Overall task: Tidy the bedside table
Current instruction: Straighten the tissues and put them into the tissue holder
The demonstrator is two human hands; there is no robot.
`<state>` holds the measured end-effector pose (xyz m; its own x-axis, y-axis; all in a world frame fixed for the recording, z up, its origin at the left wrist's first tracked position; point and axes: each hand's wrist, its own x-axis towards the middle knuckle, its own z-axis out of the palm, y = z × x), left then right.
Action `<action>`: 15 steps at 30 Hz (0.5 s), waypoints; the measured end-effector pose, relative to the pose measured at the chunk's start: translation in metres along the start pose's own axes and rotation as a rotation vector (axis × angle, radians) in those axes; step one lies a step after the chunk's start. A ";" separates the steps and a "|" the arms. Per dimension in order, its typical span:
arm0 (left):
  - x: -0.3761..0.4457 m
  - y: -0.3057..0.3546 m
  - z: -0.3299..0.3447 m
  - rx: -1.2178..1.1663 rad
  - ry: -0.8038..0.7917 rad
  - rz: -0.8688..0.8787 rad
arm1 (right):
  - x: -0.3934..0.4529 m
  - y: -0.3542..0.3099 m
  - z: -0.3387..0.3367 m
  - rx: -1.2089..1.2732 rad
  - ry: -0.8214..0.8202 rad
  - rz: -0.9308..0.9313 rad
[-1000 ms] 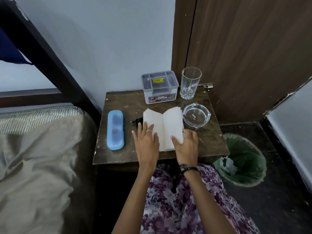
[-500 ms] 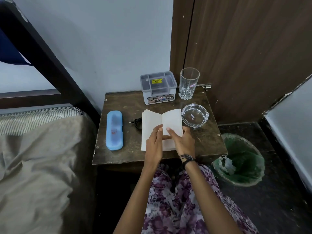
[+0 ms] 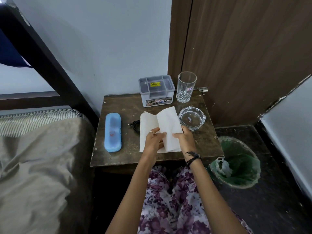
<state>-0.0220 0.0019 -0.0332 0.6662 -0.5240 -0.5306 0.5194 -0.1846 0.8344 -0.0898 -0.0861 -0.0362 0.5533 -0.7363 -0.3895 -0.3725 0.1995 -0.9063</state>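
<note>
On table front edge: paper stack lies long axis front-to-back. Right hand pinches the raised top sheet's near corner; left hand grips at the fold. Both hands meet at the near end.

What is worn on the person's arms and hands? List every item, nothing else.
Both forearms are bare, with no sleeves in view. The left hand wears a thin silver ring on one finger. The right hand has no ring showing; its wrist carries black bands, several strands stacked together.
</note>
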 end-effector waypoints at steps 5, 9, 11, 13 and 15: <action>0.000 0.010 -0.003 -0.065 0.016 -0.021 | -0.001 -0.002 -0.004 -0.083 0.009 -0.092; -0.002 0.016 -0.007 -0.024 0.019 0.066 | 0.001 -0.009 -0.007 -0.011 -0.120 -0.059; -0.004 0.018 -0.009 0.032 -0.010 0.220 | 0.000 -0.013 -0.009 -0.082 -0.111 -0.166; -0.004 0.017 -0.012 0.112 -0.015 0.382 | -0.001 -0.016 -0.010 -0.111 -0.074 -0.262; -0.001 0.013 -0.013 0.228 0.005 0.451 | -0.001 -0.016 -0.010 -0.197 -0.049 -0.321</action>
<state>-0.0091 0.0112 -0.0241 0.8003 -0.5894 -0.1101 0.0497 -0.1178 0.9918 -0.0919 -0.0944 -0.0200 0.6986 -0.7081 -0.1023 -0.3075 -0.1680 -0.9366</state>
